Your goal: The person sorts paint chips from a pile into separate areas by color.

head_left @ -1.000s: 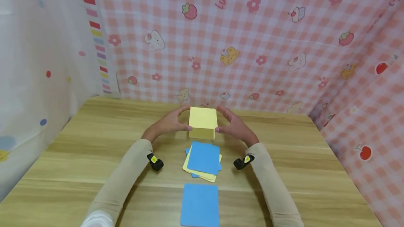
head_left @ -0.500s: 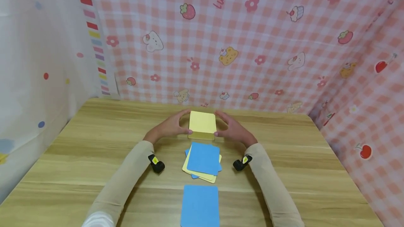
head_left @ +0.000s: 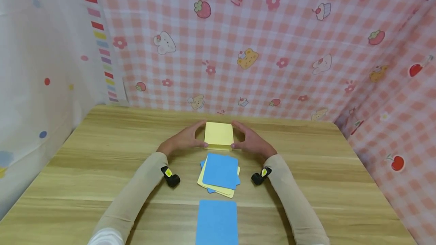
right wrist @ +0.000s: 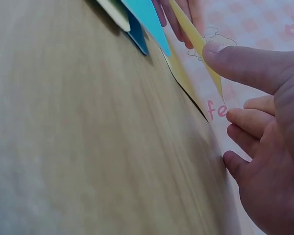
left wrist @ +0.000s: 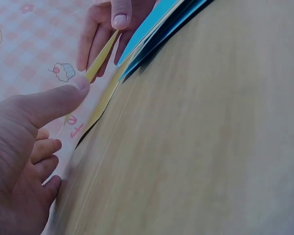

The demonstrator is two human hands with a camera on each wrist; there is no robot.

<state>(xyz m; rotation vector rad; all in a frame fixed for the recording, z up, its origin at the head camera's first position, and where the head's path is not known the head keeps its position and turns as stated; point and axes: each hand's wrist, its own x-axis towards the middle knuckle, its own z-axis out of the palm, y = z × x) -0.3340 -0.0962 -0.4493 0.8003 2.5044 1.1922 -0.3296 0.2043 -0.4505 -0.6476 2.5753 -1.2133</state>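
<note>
At the far side of the table, my left hand (head_left: 184,138) and right hand (head_left: 254,139) hold a square yellow card (head_left: 219,133) by its left and right edges. Each thumb lies at a near corner, with fingers toward the far side. In the left wrist view the held card (left wrist: 103,56) appears nearly edge-on, over another yellow card (left wrist: 99,110) lying on the table. The right wrist view gives the same pair, the held card (right wrist: 213,73) a little above the lower one. Closer in lies a loose stack topped by a blue card (head_left: 220,171), with yellow and blue corners sticking out.
A single blue card (head_left: 217,222) lies at the near edge of the view, in line with the stack. The wooden table (head_left: 85,177) ends at a pink checked cloth (head_left: 218,48) behind. A white dotted cloth (head_left: 41,67) hangs at the left.
Both hands have lowered the yellow card, so the strip of lower yellow card showing beneath it has narrowed. The stack and the near blue card stay put.
</note>
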